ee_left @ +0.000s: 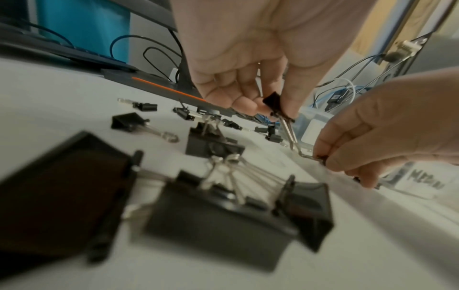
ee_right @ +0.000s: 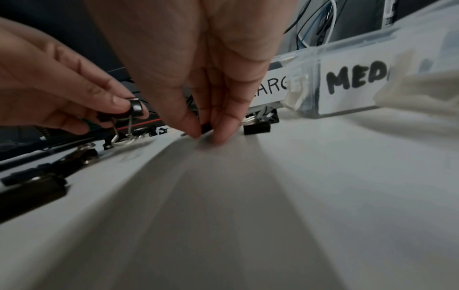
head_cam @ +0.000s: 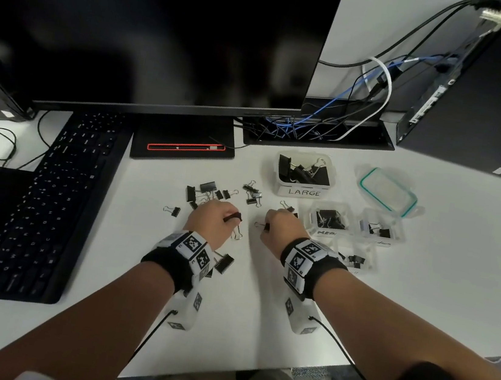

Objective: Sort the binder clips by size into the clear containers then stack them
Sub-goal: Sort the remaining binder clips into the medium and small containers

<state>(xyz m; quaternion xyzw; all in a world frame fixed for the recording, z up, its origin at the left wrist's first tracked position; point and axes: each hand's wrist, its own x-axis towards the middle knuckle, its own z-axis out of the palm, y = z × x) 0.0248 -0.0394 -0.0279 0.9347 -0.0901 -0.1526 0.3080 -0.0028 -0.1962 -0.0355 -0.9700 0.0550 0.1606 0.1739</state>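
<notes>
Left of the LARGE tub (head_cam: 303, 177), loose clips (head_cam: 210, 191) lie scattered; nearer than them, each hand (head_cam: 210, 220) (head_cam: 280, 230) pinches a clip.

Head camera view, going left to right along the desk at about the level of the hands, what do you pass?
Keyboard → lone small clip → left hand pinching a clip → right hand pinching a tiny clip → first medium container → second medium container.
</notes>
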